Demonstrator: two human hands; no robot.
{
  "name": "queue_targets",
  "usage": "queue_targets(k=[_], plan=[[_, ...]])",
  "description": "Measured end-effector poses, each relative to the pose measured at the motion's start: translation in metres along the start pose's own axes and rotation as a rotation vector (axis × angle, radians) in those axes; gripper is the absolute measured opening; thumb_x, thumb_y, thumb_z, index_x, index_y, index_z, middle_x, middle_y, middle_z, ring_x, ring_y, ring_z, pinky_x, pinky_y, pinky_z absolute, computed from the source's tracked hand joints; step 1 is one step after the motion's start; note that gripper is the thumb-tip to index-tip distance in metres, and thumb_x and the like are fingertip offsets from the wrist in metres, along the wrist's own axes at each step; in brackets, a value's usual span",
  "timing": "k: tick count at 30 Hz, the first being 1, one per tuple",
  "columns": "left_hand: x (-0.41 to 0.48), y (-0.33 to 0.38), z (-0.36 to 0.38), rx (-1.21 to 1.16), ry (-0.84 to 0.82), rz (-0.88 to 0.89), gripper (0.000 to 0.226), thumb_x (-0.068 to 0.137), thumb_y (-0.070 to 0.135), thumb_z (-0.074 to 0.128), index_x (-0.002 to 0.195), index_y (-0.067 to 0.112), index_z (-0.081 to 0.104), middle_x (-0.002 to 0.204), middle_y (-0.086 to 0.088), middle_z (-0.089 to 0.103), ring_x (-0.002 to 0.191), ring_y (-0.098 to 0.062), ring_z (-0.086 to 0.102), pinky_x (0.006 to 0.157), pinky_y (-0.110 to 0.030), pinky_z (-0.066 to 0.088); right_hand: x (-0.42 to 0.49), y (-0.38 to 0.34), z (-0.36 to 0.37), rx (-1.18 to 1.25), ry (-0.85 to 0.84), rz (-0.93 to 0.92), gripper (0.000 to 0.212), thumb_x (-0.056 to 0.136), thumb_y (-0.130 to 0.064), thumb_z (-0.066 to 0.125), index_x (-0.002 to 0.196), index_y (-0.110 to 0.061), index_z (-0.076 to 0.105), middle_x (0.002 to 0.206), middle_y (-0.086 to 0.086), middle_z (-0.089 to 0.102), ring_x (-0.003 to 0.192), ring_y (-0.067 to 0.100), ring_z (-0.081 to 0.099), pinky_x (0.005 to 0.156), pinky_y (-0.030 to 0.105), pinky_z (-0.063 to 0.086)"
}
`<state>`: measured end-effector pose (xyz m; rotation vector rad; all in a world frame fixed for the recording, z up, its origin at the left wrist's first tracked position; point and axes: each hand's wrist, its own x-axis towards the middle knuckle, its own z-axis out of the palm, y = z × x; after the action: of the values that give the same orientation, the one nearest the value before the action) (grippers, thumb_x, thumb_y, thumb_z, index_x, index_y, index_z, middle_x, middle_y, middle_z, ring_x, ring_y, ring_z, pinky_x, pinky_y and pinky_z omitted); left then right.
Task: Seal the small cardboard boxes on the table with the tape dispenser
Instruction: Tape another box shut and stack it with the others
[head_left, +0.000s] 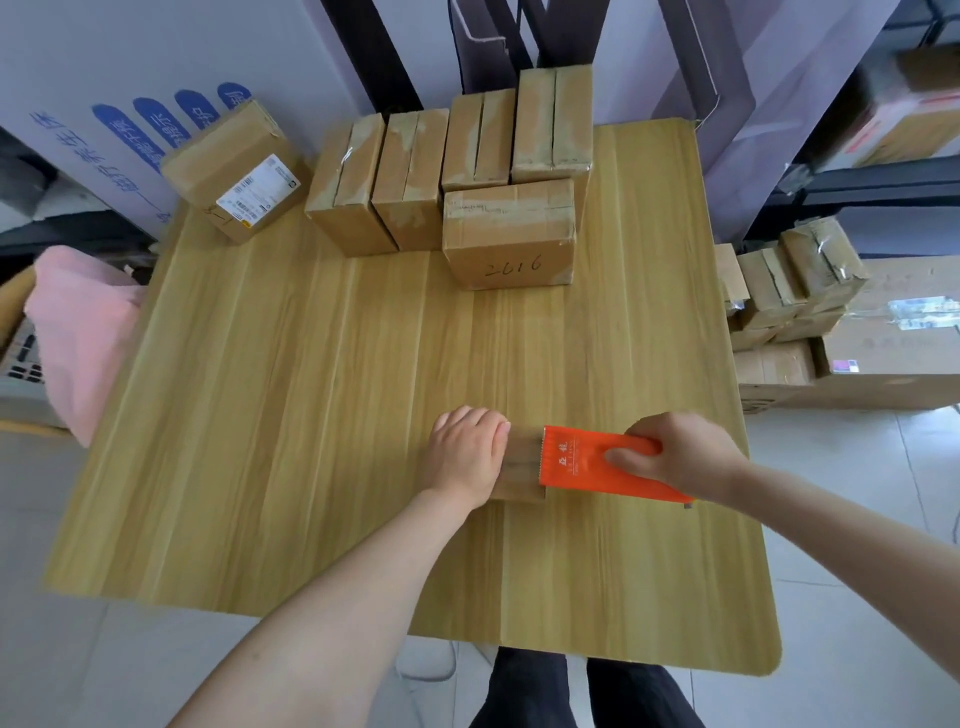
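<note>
Low in the centre of the frame, the left hand (464, 453) pins a small cardboard box (521, 470) to the table (311, 415), fingers close together and bent over its far edge. The right hand (683, 452) wraps round the orange tape dispenser (582, 462), thumb on its face. This seal looks underway, but the box is mostly covered, so laid tape cannot be made out. At upper centre, the row of boxes (405, 176) shows split seams, probably still waiting.

Seven boxes (234, 171) (345, 192) (410, 182) (478, 140) (553, 119) (509, 234) (522, 467) on the table (311, 415), one tape dispenser (587, 462), two hands (465, 452) (680, 452).
</note>
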<state>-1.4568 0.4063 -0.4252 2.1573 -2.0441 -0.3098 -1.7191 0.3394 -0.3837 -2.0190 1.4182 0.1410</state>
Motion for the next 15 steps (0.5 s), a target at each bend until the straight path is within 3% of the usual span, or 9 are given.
queue_targets(k=[2,5,10,15], plan=[[0.0,0.001,0.0,0.005,-0.009,-0.005,0.048,0.1,0.036,0.017,0.089,0.022,0.062,0.088,0.01,0.063,0.088,-0.015,0.052,0.083,-0.03,0.036,-0.008,0.023,-0.011,-0.06,0.011,0.036,0.036,0.079,-0.062,0.058,0.07,-0.028,0.066,0.058,-0.011,0.06,0.055,0.003,0.058,0.044,0.022,0.035],[0.0,0.002,0.0,0.021,-0.016,-0.012,0.048,0.1,0.036,0.017,0.09,0.023,0.063,0.089,0.01,0.063,0.089,-0.015,0.052,0.084,-0.031,0.037,-0.017,0.041,-0.015,-0.126,0.028,0.062,0.041,0.076,-0.067,0.054,0.07,-0.028,0.066,0.06,-0.01,0.061,0.059,0.004,0.057,0.047,0.022,0.037],[-0.002,0.003,-0.001,0.019,0.004,-0.016,0.047,0.1,0.035,0.019,0.09,0.023,0.063,0.089,0.01,0.064,0.089,-0.015,0.053,0.085,-0.031,0.038,0.0,0.0,-0.006,-0.34,-0.015,0.041,0.048,0.08,-0.068,0.048,0.069,-0.023,0.061,0.063,-0.01,0.056,0.062,0.01,0.056,0.046,0.022,0.034],[-0.002,0.005,-0.001,0.023,-0.005,-0.023,0.048,0.1,0.035,0.017,0.091,0.023,0.062,0.091,0.009,0.064,0.091,-0.015,0.053,0.088,-0.032,0.039,0.015,-0.036,-0.005,-0.363,-0.087,0.094,0.044,0.085,-0.059,0.049,0.064,-0.021,0.048,0.064,-0.005,0.054,0.056,0.012,0.05,0.046,0.024,0.032]])
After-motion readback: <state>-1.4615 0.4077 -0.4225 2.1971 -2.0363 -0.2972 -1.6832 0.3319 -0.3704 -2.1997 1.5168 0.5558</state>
